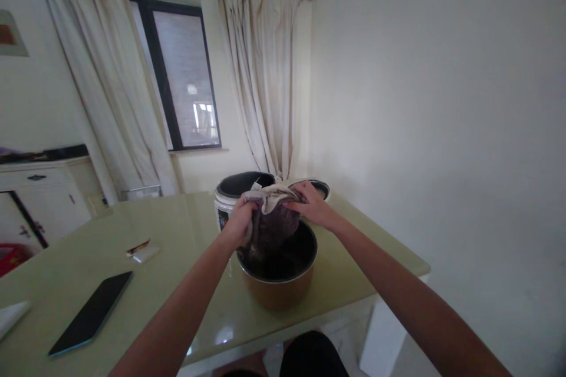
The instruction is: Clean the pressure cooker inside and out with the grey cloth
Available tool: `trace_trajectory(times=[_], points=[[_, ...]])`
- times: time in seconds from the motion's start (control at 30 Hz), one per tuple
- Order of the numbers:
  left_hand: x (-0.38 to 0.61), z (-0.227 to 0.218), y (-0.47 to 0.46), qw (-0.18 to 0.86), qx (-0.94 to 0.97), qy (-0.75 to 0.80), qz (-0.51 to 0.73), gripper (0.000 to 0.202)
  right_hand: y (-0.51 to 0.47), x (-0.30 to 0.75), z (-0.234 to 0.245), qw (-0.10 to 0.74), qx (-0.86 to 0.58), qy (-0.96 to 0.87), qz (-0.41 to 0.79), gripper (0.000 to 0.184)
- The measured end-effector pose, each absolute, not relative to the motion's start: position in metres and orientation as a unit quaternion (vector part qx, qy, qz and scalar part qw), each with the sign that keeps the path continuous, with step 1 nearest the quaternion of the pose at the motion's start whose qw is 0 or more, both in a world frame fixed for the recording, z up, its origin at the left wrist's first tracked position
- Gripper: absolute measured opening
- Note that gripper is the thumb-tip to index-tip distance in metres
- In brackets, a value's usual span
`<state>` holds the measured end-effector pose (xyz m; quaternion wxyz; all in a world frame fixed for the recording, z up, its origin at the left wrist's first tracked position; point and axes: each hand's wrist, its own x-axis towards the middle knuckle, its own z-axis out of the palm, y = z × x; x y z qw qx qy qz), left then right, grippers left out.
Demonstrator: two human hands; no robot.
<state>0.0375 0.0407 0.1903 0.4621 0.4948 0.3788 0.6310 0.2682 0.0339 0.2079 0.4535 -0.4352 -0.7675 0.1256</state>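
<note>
Both of my hands grip a grey-brown cloth (274, 224) with a pale edge, bunched up and hanging down. My left hand (241, 221) is closed on its left side, and my right hand (312, 205) pinches its upper right part. Directly beneath is a round inner pot (278, 294), brown outside and dark inside, standing on the table near its front edge. The cloth's lower end hangs over the pot's opening; whether it touches the inside I cannot tell. Behind the cloth stands a white rice cooker (220, 203) with its dark inside showing, partly hidden by my left hand.
A pale green table (177, 283) carries all this. On its left lie a black tablet (92, 312), a small packet (145, 252) and a white object (12, 315) at the edge. A white wall (442, 129) borders the right side; curtains (265, 70) hang behind.
</note>
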Motion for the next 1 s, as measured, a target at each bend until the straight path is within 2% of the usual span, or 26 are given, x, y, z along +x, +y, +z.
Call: trace_trajectory(times=[0.1, 0.2, 0.3, 0.37, 0.43, 0.53, 0.7, 0.83, 0.9, 1.0], points=[[0.03, 0.185, 0.041, 0.41, 0.573, 0.414, 0.576, 0.032, 0.039, 0.273, 0.197, 0.469, -0.43, -0.748, 0.189, 0.035], [0.026, 0.188, 0.032, 0.417, 0.631, 0.383, 0.53, 0.038, 0.037, 0.278, 0.201, 0.465, -0.416, -0.741, 0.249, 0.042], [0.024, 0.185, 0.022, 0.496, 0.662, 0.319, 0.462, 0.06, 0.033, 0.28, 0.21, 0.459, -0.419, -0.756, 0.207, 0.049], [0.024, 0.178, 0.018, 0.544, 0.67, 0.285, 0.417, 0.07, 0.032, 0.279, 0.215, 0.444, -0.43, -0.769, 0.161, 0.04], [0.024, 0.172, 0.018, 0.547, 0.675, 0.272, 0.414, 0.073, 0.033, 0.281, 0.217, 0.431, -0.436, -0.779, 0.131, 0.027], [0.023, 0.164, 0.02, 0.541, 0.662, 0.267, 0.445, 0.065, 0.037, 0.287, 0.216, 0.431, -0.42, -0.79, 0.116, 0.018], [0.023, 0.157, 0.017, 0.651, 0.54, 0.247, 0.474, 0.068, 0.04, 0.296, 0.212, 0.423, -0.427, -0.787, 0.138, 0.022], [0.024, 0.155, 0.013, 0.703, 0.5, 0.168, 0.478, 0.051, 0.04, 0.292, 0.21, 0.415, -0.466, -0.77, 0.135, 0.016], [0.023, 0.156, 0.012, 0.689, 0.508, 0.198, 0.478, 0.042, 0.04, 0.291, 0.209, 0.421, -0.473, -0.761, 0.141, 0.015], [0.019, 0.157, 0.012, 0.602, 0.553, 0.313, 0.484, 0.034, 0.042, 0.292, 0.208, 0.432, -0.46, -0.756, 0.175, 0.016]])
